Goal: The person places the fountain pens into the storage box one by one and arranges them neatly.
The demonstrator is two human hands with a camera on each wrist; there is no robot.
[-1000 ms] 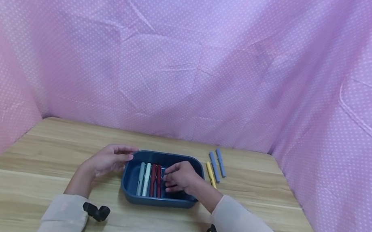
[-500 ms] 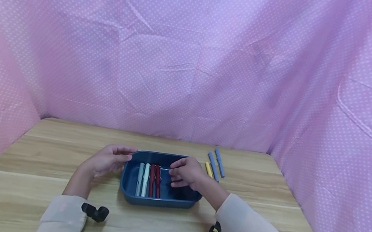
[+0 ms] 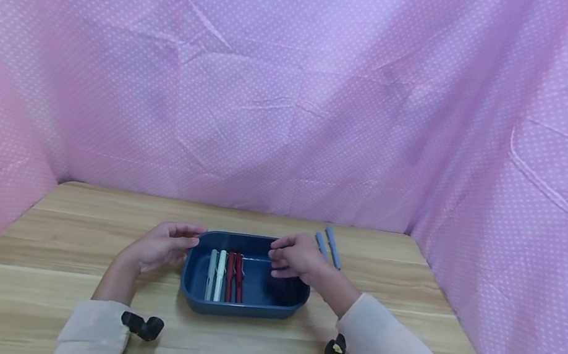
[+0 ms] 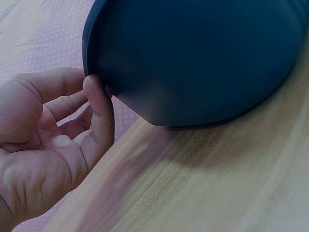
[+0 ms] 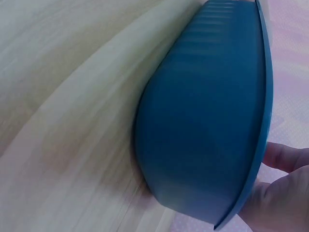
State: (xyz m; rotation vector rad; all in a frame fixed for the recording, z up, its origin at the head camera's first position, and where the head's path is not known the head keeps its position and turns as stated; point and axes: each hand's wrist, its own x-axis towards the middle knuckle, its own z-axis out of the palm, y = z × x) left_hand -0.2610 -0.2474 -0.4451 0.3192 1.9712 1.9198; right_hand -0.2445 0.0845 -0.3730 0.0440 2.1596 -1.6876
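A dark blue tray [image 3: 241, 312] with rounded corners sits on the wooden table. Lying side by side in its left half are a grey-green pen [image 3: 211, 277], a white pen [image 3: 220, 276] and two dark red pens [image 3: 229, 279] with wire clips. My left hand [image 3: 159, 247] pinches the tray's upper left rim; in the left wrist view its thumb [image 4: 100, 104] presses the outer wall. My right hand [image 3: 299, 259], fingers loosely bent, hovers over the tray's right end. No pen shows in it, and in the right wrist view the tray wall [image 5: 207, 111] covers most of its fingers.
Two blue pens [image 3: 334, 248] lie on the table beyond the tray's right end, one partly covered by the right hand. Pink dotted cloth [image 3: 251, 102] hangs around the back and sides of the wooden tabletop [image 3: 81, 243].
My right hand has drawn back to the right and slightly away from the red pens. It now covers the yellow pen seen earlier beside the blue ones. The left hand keeps its hold.
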